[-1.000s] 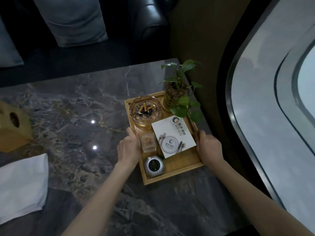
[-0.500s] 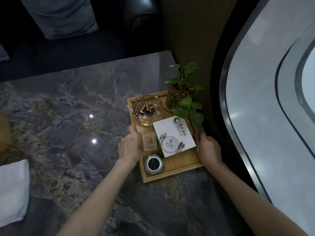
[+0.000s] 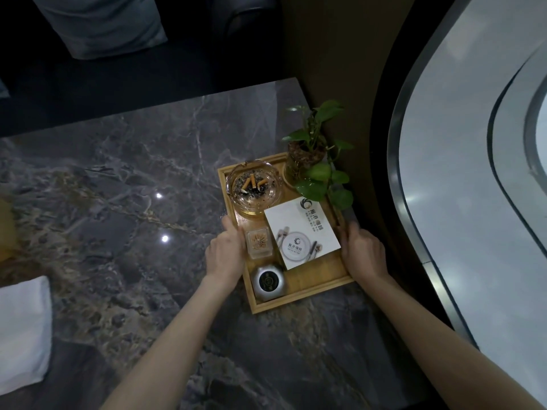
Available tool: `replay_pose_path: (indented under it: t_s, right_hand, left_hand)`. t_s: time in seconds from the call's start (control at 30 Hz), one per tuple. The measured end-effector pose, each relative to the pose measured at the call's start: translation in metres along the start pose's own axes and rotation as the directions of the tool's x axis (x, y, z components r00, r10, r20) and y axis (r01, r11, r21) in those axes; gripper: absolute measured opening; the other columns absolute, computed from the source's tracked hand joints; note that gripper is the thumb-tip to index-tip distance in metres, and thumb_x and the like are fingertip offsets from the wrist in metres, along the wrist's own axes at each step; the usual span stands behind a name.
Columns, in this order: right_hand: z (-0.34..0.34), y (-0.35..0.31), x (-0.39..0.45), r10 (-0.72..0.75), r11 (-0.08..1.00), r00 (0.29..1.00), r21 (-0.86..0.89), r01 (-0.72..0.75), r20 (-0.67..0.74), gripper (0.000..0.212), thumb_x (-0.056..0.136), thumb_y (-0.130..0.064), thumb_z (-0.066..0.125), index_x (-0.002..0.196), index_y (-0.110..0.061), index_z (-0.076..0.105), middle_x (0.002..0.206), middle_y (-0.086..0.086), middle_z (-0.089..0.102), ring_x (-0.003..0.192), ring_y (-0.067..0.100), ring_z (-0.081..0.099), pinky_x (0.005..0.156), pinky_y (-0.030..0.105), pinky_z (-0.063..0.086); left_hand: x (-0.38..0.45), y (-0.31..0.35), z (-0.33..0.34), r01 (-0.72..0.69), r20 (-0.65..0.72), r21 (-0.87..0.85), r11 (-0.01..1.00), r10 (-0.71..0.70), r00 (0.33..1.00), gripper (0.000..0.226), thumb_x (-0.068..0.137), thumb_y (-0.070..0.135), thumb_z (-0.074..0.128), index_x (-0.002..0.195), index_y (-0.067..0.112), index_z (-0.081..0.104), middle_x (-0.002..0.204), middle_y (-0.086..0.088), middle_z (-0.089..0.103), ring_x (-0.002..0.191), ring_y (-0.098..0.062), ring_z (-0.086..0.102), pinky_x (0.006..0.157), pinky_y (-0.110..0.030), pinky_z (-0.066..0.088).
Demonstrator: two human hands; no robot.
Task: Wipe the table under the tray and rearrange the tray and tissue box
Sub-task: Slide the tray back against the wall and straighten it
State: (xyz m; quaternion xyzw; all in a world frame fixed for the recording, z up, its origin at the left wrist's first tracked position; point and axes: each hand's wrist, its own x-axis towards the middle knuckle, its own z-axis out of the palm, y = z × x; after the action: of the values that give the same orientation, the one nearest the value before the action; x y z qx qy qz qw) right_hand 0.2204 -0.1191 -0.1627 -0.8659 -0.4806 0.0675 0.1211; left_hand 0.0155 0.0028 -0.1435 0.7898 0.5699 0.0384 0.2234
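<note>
The wooden tray (image 3: 318,287) is found at the right side of the marble table (image 3: 118,187), at about 3 o'clock from the table's middle, its right rail close to the table edge. It is gripped on 2 sides: the left hand (image 3: 225,254) is clamped on the left rail, at 9 o'clock of the tray, and the right hand (image 3: 362,251) is clamped on the right rail, at 3 o'clock.

On the tray are noted a glass ashtray (image 3: 254,189) with butts at 11 o'clock, a potted plant (image 3: 307,155) at 1 o'clock, a printed card (image 3: 302,232) at centre, a small clear box (image 3: 260,242) beside the left hand, and a round silver object (image 3: 268,282) at 6 o'clock.

A folded white cloth (image 3: 23,329) lies well apart at the table's 8 o'clock. The tissue box cannot be identified with certainty.

Step in hand, by judgement: placing or shifting the tray. The next move calls for level handling, as the plant and ashtray could tip or spill.
</note>
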Motion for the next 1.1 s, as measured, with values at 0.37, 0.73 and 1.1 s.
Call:
replay_pose_path:
  t_s: [0.37, 0.73, 1.1]
  right_hand:
    - [-0.025, -0.006, -0.004, 0.123, 0.991, 0.957, 0.014, -0.132, 0.263, 0.028, 0.095, -0.025, 0.040, 0.114, -0.006, 0.048, 0.099, 0.019, 0.065, 0.085, 0.035, 0.062, 0.060, 0.032, 0.041]
    - [-0.043, -0.045, -0.096, 0.446, 0.672, 0.888, 0.615, -0.414, 0.110, 0.031, 0.097, -0.030, 0.041, 0.113, -0.008, 0.055, 0.107, 0.009, 0.060, 0.097, 0.020, 0.057, 0.080, 0.027, 0.041]
    - [-0.011, -0.068, -0.083, 0.503, 0.122, 0.548, 0.573, -0.811, 0.668, 0.041, 0.090, -0.030, 0.053, 0.068, 0.004, 0.058, 0.035, 0.007, 0.058, 0.026, 0.014, 0.051, 0.032, 0.016, 0.038]
  left_hand:
    - [0.007, -0.019, -0.017, -0.055, 0.097, 0.078, 0.995, 0.047, 0.994, 0.036, 0.093, 0.032, 0.040, 0.115, 0.004, 0.046, 0.097, -0.021, 0.065, 0.088, -0.038, 0.061, 0.072, -0.044, 0.050]
    - [-0.014, -0.030, -0.010, -0.189, 0.046, 0.207, 0.960, 0.183, 0.982, 0.067, 0.094, 0.044, 0.029, 0.146, 0.011, 0.002, 0.157, -0.006, -0.006, 0.144, -0.020, -0.010, 0.116, -0.045, -0.004]
    - [-0.005, -0.034, -0.003, -0.183, 0.149, 0.135, 0.974, 0.163, 0.975, 0.068, 0.092, 0.051, 0.026, 0.145, 0.016, 0.002, 0.157, -0.002, -0.005, 0.143, -0.021, -0.014, 0.115, -0.049, -0.006]
